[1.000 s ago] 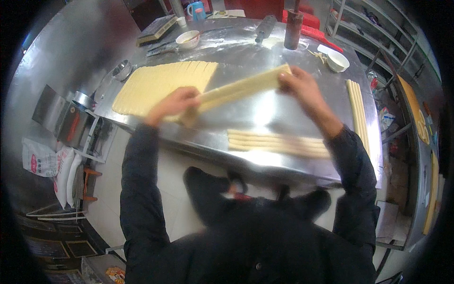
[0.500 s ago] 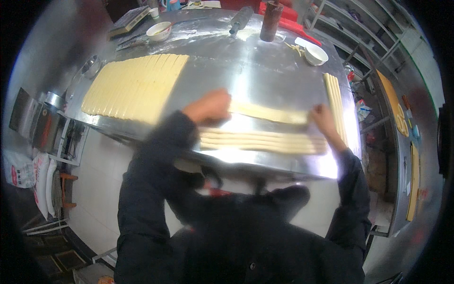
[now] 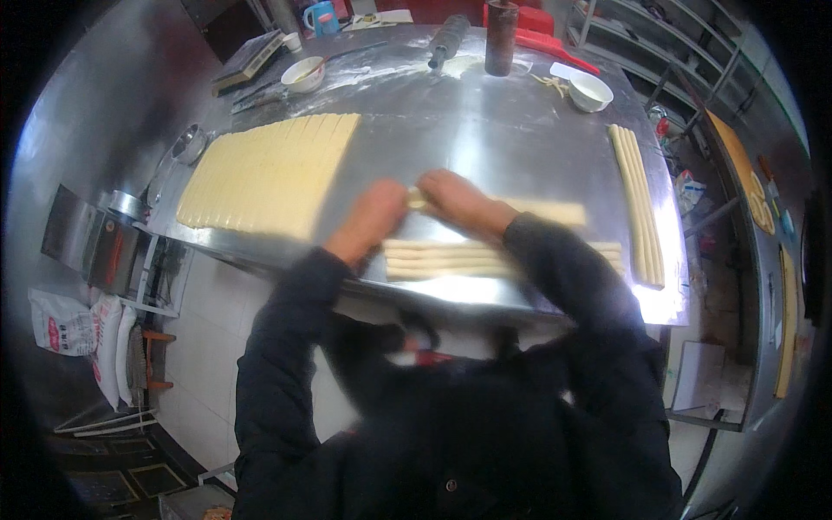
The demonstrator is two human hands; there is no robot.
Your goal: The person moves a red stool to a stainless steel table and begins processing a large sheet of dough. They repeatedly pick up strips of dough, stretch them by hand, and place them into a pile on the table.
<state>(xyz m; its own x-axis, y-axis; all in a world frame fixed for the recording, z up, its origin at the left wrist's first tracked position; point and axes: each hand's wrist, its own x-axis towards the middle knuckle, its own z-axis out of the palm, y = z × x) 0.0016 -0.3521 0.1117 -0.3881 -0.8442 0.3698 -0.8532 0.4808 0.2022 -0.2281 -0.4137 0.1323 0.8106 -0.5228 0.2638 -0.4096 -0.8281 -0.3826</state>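
Note:
A flat pale dough strip (image 3: pixel 548 211) lies across the metal table, its middle partly hidden behind my right wrist. At the strip's left end my left hand (image 3: pixel 378 213) and my right hand (image 3: pixel 452 198) are nearly together, fingers closed, with a small bit of dough showing between them. Just nearer to me rest several rolled dough ropes (image 3: pixel 451 260) side by side, partly under my right forearm. To the left spreads a large sheet of dough (image 3: pixel 269 173) cut into many strips. More dough ropes (image 3: pixel 635 204) lie lengthwise near the right edge.
Across the back stand a bowl (image 3: pixel 302 75), a rolling pin (image 3: pixel 448 39), a brown cylinder (image 3: pixel 501 39) and a white bowl (image 3: pixel 590 92). Dough scraps (image 3: pixel 551 84) lie beside that white bowl. A metal bowl (image 3: pixel 188 144) sits at the left edge. Shelving (image 3: pixel 663 52) rises at the far right.
My right hand has moved left from the strip's right end to its left end, beside my left hand. The left hand has shifted slightly toward me. The whole view has shifted a little.

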